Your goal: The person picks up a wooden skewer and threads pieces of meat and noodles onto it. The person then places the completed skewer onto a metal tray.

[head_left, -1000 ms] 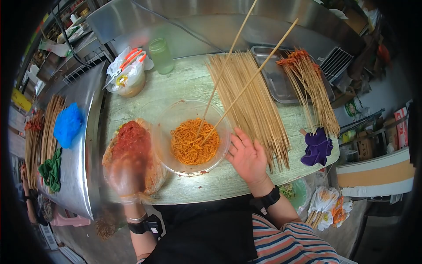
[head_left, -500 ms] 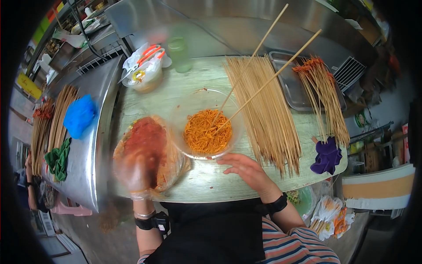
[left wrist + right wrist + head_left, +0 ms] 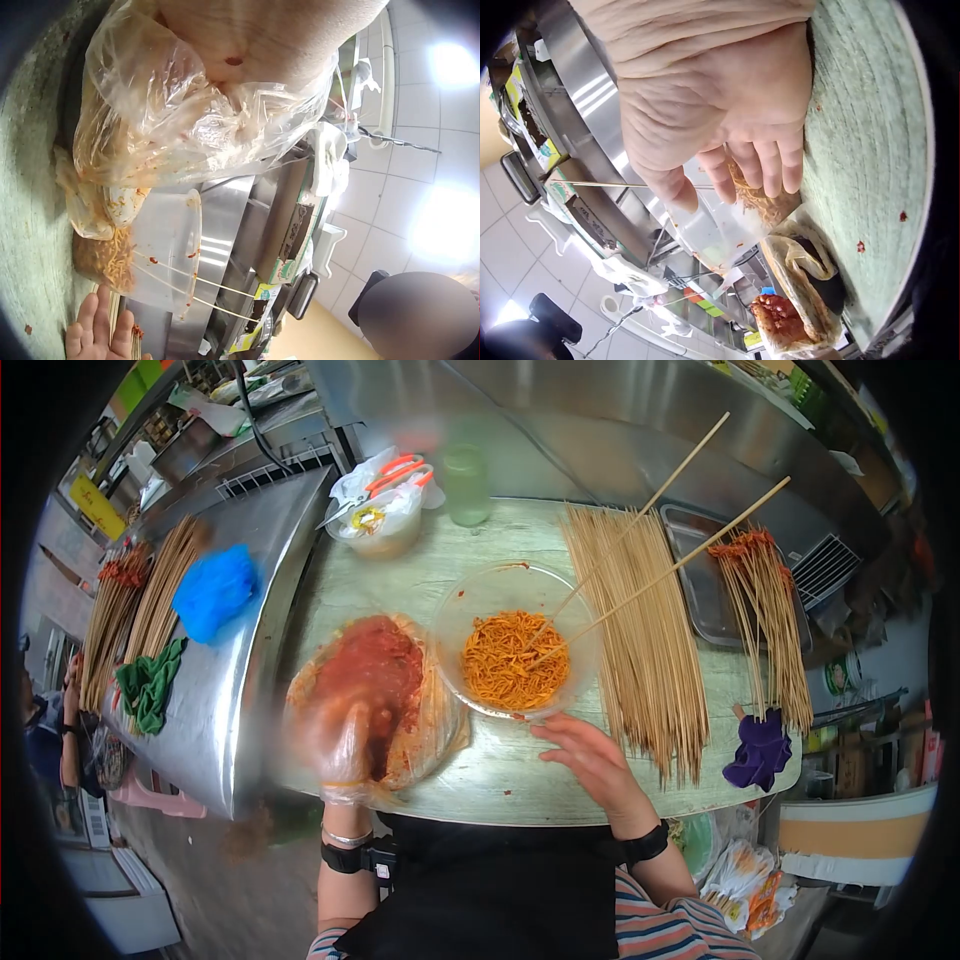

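In the head view the left hand (image 3: 345,745), in a clear plastic glove, reaches into a red, paste-like mixture (image 3: 380,645) in a plastic bag; blur and plastic obscure its fingers. The left wrist view shows the crinkled glove (image 3: 187,127) hiding them too. Beside the bag, a clear bowl (image 3: 450,605) holds orange shreds (image 3: 515,660), with two long sticks (image 3: 690,558) leaning out to the right. The right hand (image 3: 595,765) is bare, its fingers extended near the bowl's front edge. In the right wrist view its palm (image 3: 720,105) shows, holding nothing; contact with the bowl is unclear.
Bare skewers (image 3: 645,650) lie right of the bowl, then a metal tray (image 3: 695,615) with red-tipped skewers (image 3: 765,620) and a purple cloth (image 3: 760,750). Behind stand a tub (image 3: 385,535) with orange-handled scissors and a green jar (image 3: 466,485). A blue bag (image 3: 215,592) lies left.
The head view has shifted, so the table appears farther right. The right hand has moved from the bowl's right side to its front edge. The left hand remains in the red mixture.
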### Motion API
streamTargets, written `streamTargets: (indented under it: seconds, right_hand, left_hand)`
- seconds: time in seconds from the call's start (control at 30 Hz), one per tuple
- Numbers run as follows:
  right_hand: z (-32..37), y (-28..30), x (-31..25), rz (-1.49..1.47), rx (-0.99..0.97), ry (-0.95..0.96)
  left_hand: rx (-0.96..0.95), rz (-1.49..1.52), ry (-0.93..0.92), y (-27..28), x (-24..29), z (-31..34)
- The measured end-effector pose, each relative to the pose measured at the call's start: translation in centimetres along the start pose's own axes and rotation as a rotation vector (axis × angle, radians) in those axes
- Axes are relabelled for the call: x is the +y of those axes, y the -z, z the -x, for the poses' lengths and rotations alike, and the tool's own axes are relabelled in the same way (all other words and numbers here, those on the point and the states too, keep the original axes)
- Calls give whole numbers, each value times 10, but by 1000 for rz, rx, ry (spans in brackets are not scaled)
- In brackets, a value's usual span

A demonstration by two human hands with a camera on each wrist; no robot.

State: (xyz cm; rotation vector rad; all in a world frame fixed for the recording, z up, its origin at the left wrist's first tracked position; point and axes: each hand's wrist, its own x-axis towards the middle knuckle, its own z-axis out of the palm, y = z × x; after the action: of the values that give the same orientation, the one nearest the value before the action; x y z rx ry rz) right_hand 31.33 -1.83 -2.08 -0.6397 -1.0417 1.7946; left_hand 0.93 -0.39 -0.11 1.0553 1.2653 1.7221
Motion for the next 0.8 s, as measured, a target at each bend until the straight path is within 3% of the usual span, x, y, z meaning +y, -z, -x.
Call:
streamTargets:
  seconds: [0.2, 0.3, 0.5, 0.6, 0.7, 0.8]
  right_hand:
    - [3, 12, 7, -24, -72, -91]
    - [3, 1, 5, 19, 71, -27]
    - [2, -1, 1, 45, 45, -33]
    - [0, -5, 3, 4, 137, 4]
    - [5, 6, 4, 2, 6, -75]
    - [5, 5, 5, 20, 47, -96]
  left_hand:
    - [1, -12, 16, 0, 0, -1]
    - [8, -13, 20, 2, -1, 0]
    - [92, 46, 32, -5, 0, 2]
    - [76, 33, 79, -4, 4, 2]
    - [61, 40, 95, -6, 8, 2]
    - [44, 48, 121, -4, 7, 2]
